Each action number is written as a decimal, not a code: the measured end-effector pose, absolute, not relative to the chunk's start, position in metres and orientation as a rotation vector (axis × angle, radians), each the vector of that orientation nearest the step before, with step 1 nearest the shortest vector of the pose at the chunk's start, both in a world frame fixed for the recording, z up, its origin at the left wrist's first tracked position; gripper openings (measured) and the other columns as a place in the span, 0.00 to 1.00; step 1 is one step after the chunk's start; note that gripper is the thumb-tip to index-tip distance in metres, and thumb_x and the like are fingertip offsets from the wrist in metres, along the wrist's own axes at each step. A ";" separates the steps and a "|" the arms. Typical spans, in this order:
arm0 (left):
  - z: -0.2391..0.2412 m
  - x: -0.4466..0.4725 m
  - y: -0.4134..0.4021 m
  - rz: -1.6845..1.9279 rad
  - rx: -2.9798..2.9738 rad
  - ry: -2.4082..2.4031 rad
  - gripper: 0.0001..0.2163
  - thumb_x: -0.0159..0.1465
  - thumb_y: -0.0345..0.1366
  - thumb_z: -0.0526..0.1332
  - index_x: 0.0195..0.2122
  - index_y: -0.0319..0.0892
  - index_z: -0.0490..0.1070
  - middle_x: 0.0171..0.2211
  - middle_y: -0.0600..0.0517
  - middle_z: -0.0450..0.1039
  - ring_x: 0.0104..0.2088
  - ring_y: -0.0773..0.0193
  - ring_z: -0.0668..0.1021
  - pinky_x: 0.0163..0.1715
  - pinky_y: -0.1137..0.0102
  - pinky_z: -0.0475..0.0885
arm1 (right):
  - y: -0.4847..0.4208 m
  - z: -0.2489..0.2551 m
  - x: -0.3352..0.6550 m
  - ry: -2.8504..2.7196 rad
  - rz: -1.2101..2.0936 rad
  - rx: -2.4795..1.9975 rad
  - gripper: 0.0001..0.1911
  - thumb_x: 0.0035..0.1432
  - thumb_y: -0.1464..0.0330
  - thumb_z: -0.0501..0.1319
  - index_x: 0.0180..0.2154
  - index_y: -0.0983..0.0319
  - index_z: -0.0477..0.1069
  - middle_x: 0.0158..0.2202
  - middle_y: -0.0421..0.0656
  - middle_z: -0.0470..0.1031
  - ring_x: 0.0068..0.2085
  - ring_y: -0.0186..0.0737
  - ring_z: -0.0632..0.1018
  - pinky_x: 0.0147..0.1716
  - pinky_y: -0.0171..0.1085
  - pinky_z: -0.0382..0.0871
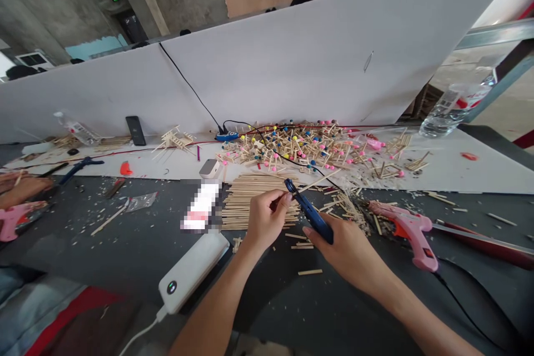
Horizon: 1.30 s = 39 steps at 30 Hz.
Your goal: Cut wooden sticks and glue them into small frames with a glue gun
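My right hand (346,253) grips blue-handled pliers (312,216), their tip close to the fingertips of my left hand (267,219). My left hand pinches a thin wooden stick (277,201), mostly hidden by the fingers. Beneath both hands lies a flat stack of wooden sticks (242,203). A pink hot glue gun (406,231) rests to the right of my right hand. A white power bank (194,270) lies to the left of my left forearm.
A heap of glued sticks with coloured balls (292,147) lies on a white board (442,167) against a white partition. A co-worker's hand (23,189) sits at far left near another pink glue gun (16,219). Black cables and wood scraps lie around.
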<state>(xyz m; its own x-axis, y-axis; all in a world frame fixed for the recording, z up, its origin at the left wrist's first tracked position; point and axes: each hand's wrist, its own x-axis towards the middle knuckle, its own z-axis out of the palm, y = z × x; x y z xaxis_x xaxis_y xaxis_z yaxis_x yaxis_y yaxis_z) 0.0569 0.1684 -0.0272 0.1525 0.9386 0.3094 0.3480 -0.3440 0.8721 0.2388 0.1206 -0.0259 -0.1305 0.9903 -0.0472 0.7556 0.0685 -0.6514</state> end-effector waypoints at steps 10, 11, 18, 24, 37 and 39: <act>-0.026 0.057 0.167 1.246 1.722 1.224 0.14 0.67 0.44 0.60 0.31 0.38 0.74 0.22 0.55 0.64 0.24 0.68 0.63 0.25 0.72 0.56 | 0.119 -0.025 0.239 -1.927 0.796 -1.652 0.21 0.65 0.52 0.53 0.27 0.58 0.64 0.20 0.38 0.67 0.22 0.36 0.66 0.24 0.34 0.53; -0.026 0.057 0.168 1.243 1.717 1.222 0.14 0.67 0.44 0.60 0.31 0.38 0.74 0.22 0.55 0.64 0.24 0.68 0.63 0.25 0.72 0.56 | 0.119 -0.025 0.238 -1.927 0.793 -1.647 0.21 0.65 0.51 0.52 0.27 0.59 0.64 0.20 0.38 0.67 0.22 0.36 0.66 0.24 0.35 0.53; -0.025 0.058 0.167 1.227 1.705 1.216 0.16 0.66 0.47 0.60 0.31 0.39 0.73 0.22 0.55 0.63 0.23 0.68 0.63 0.25 0.72 0.56 | 0.120 -0.028 0.237 -1.912 0.778 -1.648 0.21 0.66 0.52 0.52 0.27 0.59 0.64 0.20 0.39 0.68 0.22 0.36 0.66 0.24 0.35 0.53; -0.025 0.057 0.167 1.211 1.733 1.199 0.16 0.67 0.46 0.59 0.30 0.38 0.73 0.21 0.55 0.62 0.23 0.68 0.62 0.25 0.72 0.55 | 0.120 -0.029 0.235 -1.913 0.818 -1.735 0.21 0.66 0.51 0.51 0.27 0.58 0.64 0.20 0.39 0.69 0.22 0.37 0.68 0.24 0.35 0.53; -0.024 0.058 0.166 1.120 1.734 1.200 0.18 0.68 0.47 0.57 0.29 0.38 0.72 0.21 0.56 0.59 0.23 0.68 0.60 0.24 0.71 0.52 | 0.119 -0.028 0.235 -1.934 0.784 -1.775 0.20 0.66 0.53 0.50 0.29 0.58 0.66 0.20 0.41 0.70 0.22 0.39 0.68 0.24 0.35 0.54; -0.024 0.059 0.165 1.119 1.742 1.198 0.18 0.68 0.47 0.57 0.29 0.39 0.71 0.20 0.56 0.57 0.22 0.69 0.60 0.23 0.71 0.52 | 0.119 -0.028 0.235 -1.934 0.781 -1.766 0.20 0.66 0.53 0.50 0.28 0.59 0.65 0.19 0.40 0.69 0.21 0.38 0.67 0.24 0.35 0.54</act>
